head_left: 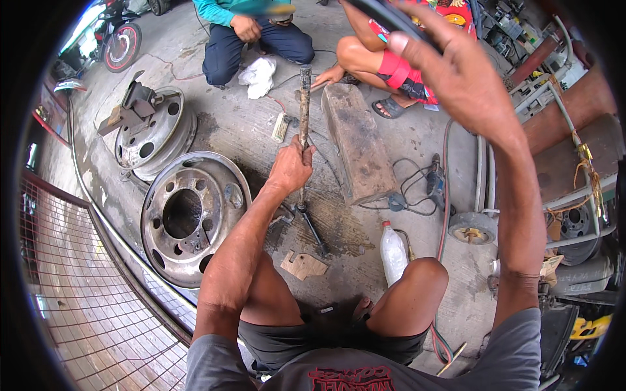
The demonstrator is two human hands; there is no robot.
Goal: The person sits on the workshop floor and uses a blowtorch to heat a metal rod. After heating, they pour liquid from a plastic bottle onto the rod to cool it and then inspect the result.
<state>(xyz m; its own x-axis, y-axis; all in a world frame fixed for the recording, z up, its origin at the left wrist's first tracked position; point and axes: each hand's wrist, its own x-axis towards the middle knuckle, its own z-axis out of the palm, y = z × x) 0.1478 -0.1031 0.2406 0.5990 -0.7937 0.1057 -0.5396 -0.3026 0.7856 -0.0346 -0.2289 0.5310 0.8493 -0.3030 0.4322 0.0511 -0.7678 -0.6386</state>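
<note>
A long, worn rod [305, 107], dirty and rust-brown, stands nearly upright with my left hand [291, 168] closed around its middle. Its lower end meets a dark metal bar [313, 228] lying slanted on the concrete. My right hand [456, 78] is raised close to the view, slightly blurred. Its thumb and fingers lie on either side of a dark curved strip [385, 16] at the top edge, and some fingertips are cut off. Left of the rod lies a steel wheel rim [215, 176], and a torn piece of cardboard [304, 266] rests near my feet.
Beyond my left arm, a second rim [186, 133] carries a metal block [140, 101]. A heavy wooden block [358, 143], a power tool [435, 182] with cable, and a white bottle [393, 254] are to the right. Two people crouch ahead, near a white cloth [259, 78].
</note>
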